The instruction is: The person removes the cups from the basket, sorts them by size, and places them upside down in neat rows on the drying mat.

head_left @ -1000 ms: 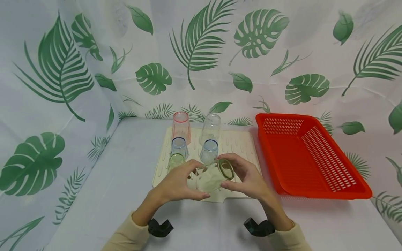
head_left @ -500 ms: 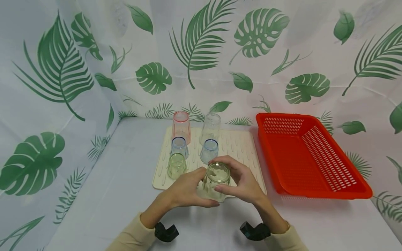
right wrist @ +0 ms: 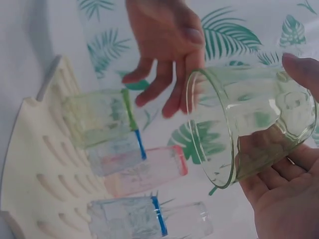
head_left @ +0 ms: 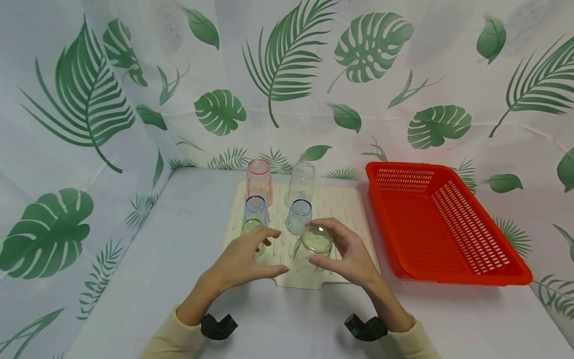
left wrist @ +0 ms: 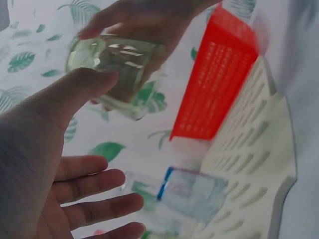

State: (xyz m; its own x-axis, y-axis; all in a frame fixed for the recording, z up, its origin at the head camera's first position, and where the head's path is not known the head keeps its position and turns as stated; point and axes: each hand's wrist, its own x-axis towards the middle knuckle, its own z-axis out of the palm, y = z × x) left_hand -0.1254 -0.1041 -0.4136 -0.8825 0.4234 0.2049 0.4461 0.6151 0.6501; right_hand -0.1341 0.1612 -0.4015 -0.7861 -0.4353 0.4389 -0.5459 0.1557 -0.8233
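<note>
My right hand [head_left: 347, 249] grips a pale green glass [right wrist: 249, 122] over the front of the drying mat, thumb on one side and fingers on the other. In the right wrist view the glass's wide mouth points towards the mat and its thick base is near the palm. Apart from that glass, my left hand [head_left: 244, 259] holds nothing, its fingers spread and thumb out. Behind the left hand stands another green glass [head_left: 252, 227], partly hidden by it. Two blue-ringed glasses, a left one [head_left: 256, 212] and a right one [head_left: 299, 218], stand farther back.
A pink-ringed tall glass [head_left: 258, 184] and a clear tall glass [head_left: 301, 184] stand at the back of the cream drying mat [head_left: 345, 209]. Right of the mat is a red perforated basket [head_left: 399, 239]. Leaf-patterned sheeting [head_left: 287, 134] hangs behind the white table [head_left: 179, 219].
The held glass has turned from lying sideways to mouth down. My left hand has let go of it and moved left, while the right hand keeps its grip.
</note>
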